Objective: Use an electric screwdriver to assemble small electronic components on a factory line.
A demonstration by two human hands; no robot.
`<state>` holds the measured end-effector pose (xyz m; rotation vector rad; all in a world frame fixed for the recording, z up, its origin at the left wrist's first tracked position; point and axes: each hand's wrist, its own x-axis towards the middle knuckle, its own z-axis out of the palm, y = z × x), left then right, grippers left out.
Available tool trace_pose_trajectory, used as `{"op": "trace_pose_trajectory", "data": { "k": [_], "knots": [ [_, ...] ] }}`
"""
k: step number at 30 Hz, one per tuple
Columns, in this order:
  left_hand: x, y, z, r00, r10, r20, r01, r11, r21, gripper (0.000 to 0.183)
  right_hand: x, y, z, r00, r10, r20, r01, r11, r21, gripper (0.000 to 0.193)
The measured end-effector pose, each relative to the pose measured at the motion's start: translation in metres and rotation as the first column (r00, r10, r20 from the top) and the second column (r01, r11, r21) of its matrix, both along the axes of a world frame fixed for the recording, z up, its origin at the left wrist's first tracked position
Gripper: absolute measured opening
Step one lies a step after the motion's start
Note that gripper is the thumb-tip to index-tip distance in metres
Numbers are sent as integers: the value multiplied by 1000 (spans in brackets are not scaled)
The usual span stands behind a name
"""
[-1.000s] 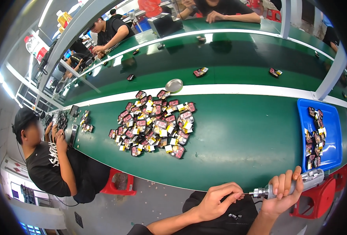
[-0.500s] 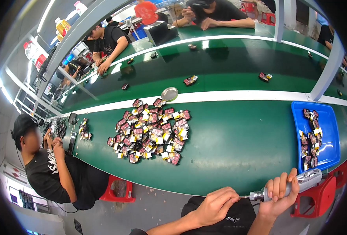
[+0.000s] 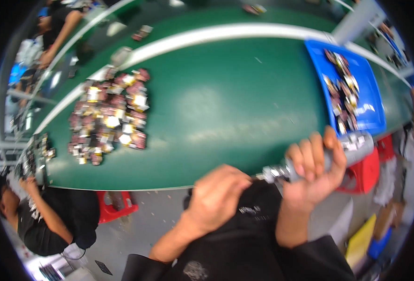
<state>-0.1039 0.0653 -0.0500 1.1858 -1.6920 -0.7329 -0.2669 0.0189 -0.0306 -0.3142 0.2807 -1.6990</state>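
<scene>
A grey electric screwdriver [image 3: 358, 147] lies across my right hand [image 3: 312, 175], whose fingers are wrapped round its body. Its silver nose points left, toward my left hand [image 3: 216, 199]. The fingers of that hand are pinched together right at the tip of the bit. Whatever sits between them is hidden and smeared by motion. Both hands are just off the near edge of the green table [image 3: 235, 103], in front of my dark clothing. Beyond the screwdriver, a blue tray [image 3: 377, 110] holds several small black, pink-labelled packs [image 3: 347, 100] with white and yellow tabs.
A large heap of similar packs [image 3: 111, 114] lies at the left of the table, with a round metal lid [image 3: 121, 56] behind it. A white rail [image 3: 216, 33] borders the belt at the back. One person [image 3: 43, 218] sits at the left. A red stool [image 3: 361, 171] stands at the right.
The view has swung down and to the right, so table and heap appear shifted left and up. My hands keep the same hold, with the screwdriver still meeting the left fingers.
</scene>
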Motion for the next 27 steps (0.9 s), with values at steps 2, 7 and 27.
{"op": "trace_pose_trajectory", "data": {
  "k": [2,7,27],
  "knots": [
    [0,-2,-3,999,21,-30,-20,999,26,9,-1,-5,-6,999,29,-17,-29,999,-22,17],
    [4,-12,-11,1000,-2,5,2,1000,-18,40,-7,-10,-16,999,22,-36,-24,999,-36,19],
    [528,-233,-14,254,664,703,-775,575,-262,58,4,-24,-28,995,86,-41,-80,988,135,15]
  ]
}}
